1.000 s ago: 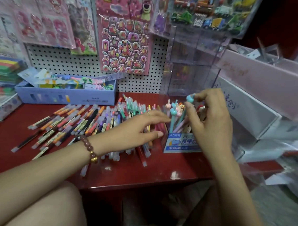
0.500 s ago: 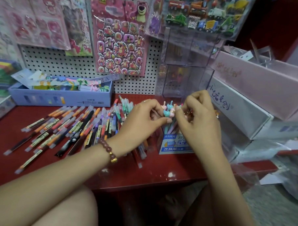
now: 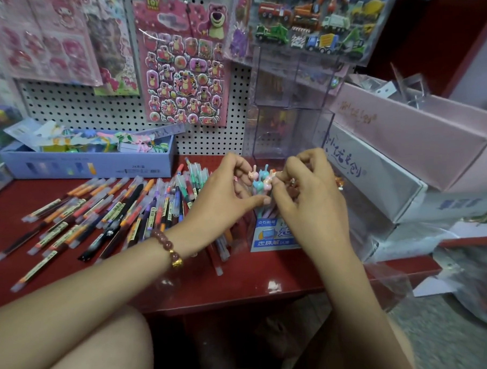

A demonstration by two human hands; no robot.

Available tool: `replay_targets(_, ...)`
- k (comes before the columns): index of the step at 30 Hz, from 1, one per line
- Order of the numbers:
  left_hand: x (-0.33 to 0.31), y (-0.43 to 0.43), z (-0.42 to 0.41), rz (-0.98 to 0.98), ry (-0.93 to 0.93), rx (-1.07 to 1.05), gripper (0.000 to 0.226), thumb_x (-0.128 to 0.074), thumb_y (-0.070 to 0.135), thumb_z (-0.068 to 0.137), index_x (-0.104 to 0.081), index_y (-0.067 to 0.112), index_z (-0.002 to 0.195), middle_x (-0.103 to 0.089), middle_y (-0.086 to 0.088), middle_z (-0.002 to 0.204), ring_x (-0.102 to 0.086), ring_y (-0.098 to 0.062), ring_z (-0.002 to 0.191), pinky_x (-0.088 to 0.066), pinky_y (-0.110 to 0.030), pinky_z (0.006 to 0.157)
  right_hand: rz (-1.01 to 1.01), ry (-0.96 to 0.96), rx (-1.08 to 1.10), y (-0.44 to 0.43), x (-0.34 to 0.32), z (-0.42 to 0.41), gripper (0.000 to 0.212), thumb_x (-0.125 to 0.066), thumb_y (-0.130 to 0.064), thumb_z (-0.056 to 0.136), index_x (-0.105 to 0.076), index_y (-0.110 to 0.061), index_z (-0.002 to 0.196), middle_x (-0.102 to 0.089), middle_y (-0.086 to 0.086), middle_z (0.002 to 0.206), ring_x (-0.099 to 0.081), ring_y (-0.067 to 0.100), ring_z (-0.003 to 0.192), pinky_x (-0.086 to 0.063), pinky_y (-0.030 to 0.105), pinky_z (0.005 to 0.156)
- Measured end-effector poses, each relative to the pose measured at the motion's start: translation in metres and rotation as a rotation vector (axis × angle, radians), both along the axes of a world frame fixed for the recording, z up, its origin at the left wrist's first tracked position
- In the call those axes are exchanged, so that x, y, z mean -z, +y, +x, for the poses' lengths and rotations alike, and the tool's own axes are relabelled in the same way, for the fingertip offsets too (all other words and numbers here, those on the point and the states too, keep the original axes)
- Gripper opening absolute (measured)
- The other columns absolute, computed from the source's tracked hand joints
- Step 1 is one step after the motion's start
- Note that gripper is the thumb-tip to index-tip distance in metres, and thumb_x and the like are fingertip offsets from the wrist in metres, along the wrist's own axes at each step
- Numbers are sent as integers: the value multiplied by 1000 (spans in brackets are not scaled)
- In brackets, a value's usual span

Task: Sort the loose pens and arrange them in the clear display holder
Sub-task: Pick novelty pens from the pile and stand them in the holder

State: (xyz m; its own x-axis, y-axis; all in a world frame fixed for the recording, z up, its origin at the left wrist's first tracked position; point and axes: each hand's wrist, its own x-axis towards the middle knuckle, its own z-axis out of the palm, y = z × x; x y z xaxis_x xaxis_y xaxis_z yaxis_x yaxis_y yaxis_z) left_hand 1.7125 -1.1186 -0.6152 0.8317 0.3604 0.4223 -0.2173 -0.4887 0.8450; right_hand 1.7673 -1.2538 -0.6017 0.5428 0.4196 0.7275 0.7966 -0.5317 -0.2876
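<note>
Several loose gel pens lie spread on the red shelf. A bunch of character-topped pens stands in the front compartment of the clear display holder, behind a blue label. My left hand curls round the bunch from the left, its thumb under the tops. From the right, my right hand pinches the pen tops with its fingertips. The pens' lower parts are hidden behind both hands.
A light-blue box of stationery stands at the back left against a pegboard hung with sticker sheets. Pink and white cartons are stacked close on the right. Clear plastic wrap lies at the shelf's right front edge.
My left hand has left the loose pens and come up to the bunch in the holder. Both hands have closed in around the pen tops.
</note>
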Motion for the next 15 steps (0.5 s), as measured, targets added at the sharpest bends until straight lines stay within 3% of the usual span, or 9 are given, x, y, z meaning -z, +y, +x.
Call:
replay_targets(4,2,0,0,5,-1,11,46,-81,6,68,-43,25,87,-51,8,79,-46,0,52,-41,-11,54,2,35,-15,2,1,2,17,-60,-25,86,-46,-17,78,-45,-2,100,-49,19,86,-36,27,51)
replay_targets(9,4,2,3,0,4,8,47,-82,8,67,-43,26,87,-52,6,80,-46,1,51,-41,-12,53,9,31,14,-3,7,2,16,-60,-32,86,-57,-19,94,-44,-3,105,-48,15,90,-32,22,52)
replay_targets(15,4,2,4,-27,3,-1,45,-80,5,68,-44,24,87,-53,4,79,-46,-1,52,-40,-14,49,81,28,68,1,5,-1,16,-69,-28,79,-63,-15,85,-48,-2,102,-45,14,92,-32,23,57)
